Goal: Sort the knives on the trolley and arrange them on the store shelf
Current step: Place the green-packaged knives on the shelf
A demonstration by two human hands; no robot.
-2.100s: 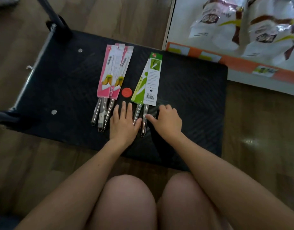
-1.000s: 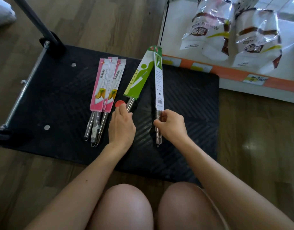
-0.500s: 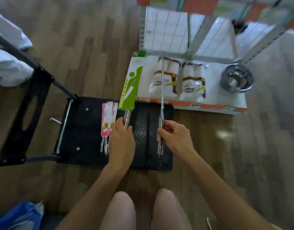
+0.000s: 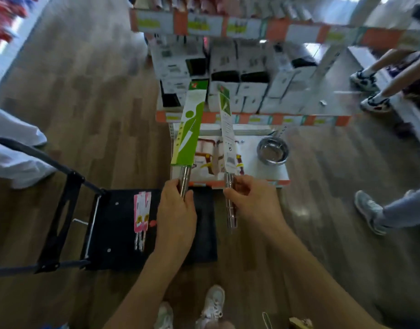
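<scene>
We are now standing, where two seconds ago we were crouching with both green knives lying flat on the black ribbed trolley deck; both are now lifted clear of it, so the green pair is sorted out and heading for the white store shelf with the orange price strip. The pink-sleeved steel knives are staying behind on the deck, bunched together.

Our left hand is curling its fingers around the steel handle of the green card-sleeved knife; our right hand is pinching the handle of the second green-sleeved knife near its top, leaving the handle's butt hanging free below.

Both knives are standing with their long axes running away from us, handles toward us and sleeved tips pointing up toward the shelving; the left one is showing its broad green face and leaning slightly right; the right one is turning its white barcode side to us, nearly edge-on. They are hanging side by side, apart, in front of the low shelf beside the round steel bowl.
</scene>
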